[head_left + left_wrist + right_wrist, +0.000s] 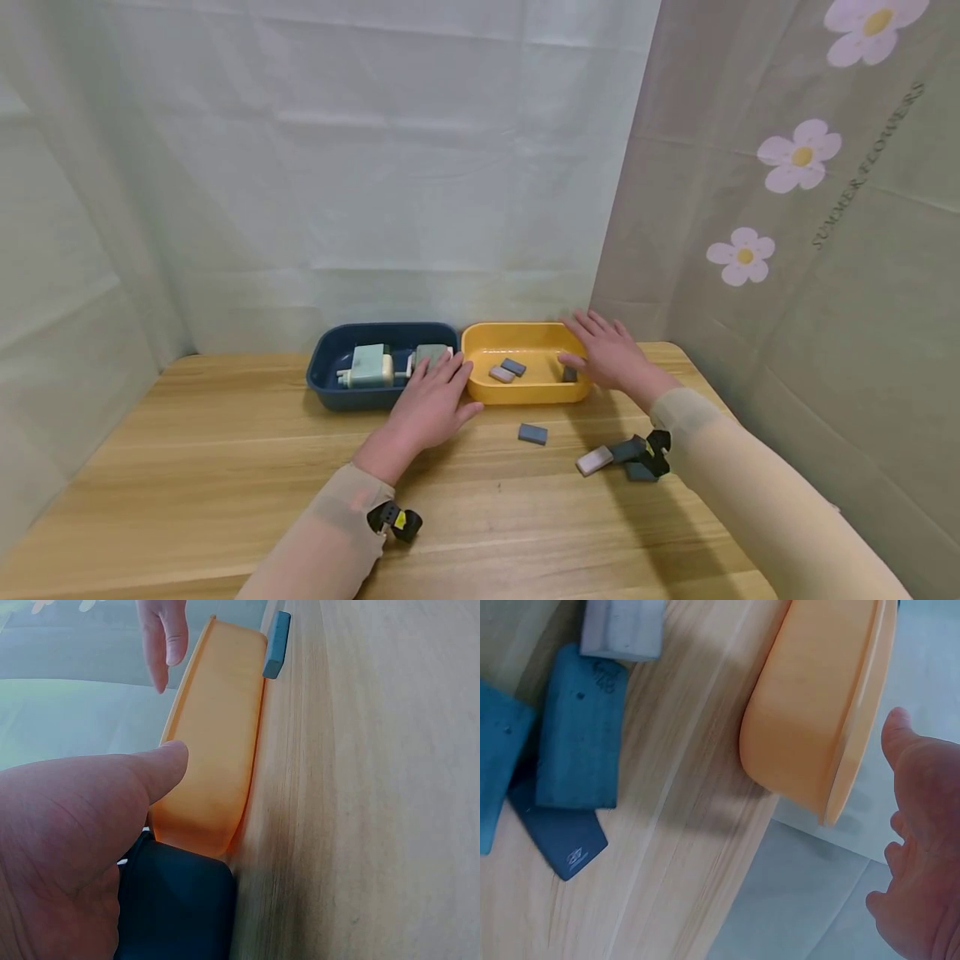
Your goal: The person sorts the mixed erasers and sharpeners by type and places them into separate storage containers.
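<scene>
Holds nothing in the left hand [430,404] or the right hand [611,358], both with fingers extended and spread. Between them, on the wooden table [202,475] beside a blue tray [352,400], a yellow tray [525,395] with long axis running left to right. Seems nearer the right hand, over the right end; cannot tell whether touching. Looks shiny and round-cornered, with small blocks [513,367] inside.

Beige sleeves [757,492] carry black, yellow-marked wrist cameras [409,527].
</scene>
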`<state>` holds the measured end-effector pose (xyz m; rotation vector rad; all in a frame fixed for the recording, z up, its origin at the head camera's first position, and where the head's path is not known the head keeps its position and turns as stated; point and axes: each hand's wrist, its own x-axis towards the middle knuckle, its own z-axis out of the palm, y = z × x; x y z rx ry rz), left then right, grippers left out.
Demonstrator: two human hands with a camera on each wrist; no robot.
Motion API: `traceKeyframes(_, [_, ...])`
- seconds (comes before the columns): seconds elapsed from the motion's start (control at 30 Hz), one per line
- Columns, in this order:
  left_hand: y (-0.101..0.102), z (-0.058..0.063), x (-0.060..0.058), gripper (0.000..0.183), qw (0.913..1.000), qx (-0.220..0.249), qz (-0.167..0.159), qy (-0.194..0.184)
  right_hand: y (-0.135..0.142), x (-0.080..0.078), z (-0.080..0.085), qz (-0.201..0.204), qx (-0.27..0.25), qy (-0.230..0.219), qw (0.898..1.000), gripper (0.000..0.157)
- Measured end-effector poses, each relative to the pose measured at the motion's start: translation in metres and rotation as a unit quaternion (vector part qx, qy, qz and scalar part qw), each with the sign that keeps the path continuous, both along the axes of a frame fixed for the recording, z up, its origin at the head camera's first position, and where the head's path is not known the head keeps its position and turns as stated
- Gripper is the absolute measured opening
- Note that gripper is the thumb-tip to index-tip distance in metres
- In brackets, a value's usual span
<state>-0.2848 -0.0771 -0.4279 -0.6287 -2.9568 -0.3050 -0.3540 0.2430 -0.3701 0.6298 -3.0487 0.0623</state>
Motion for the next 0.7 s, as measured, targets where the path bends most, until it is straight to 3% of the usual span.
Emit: traceKeyframes(0.7, [-0.001, -0.003, -0.003, 0.082, 1.0, -0.007, 0.002, 0.001, 0.027, 0.03, -0.001, 0.039, 0.008, 0.061, 0.997, 0.076])
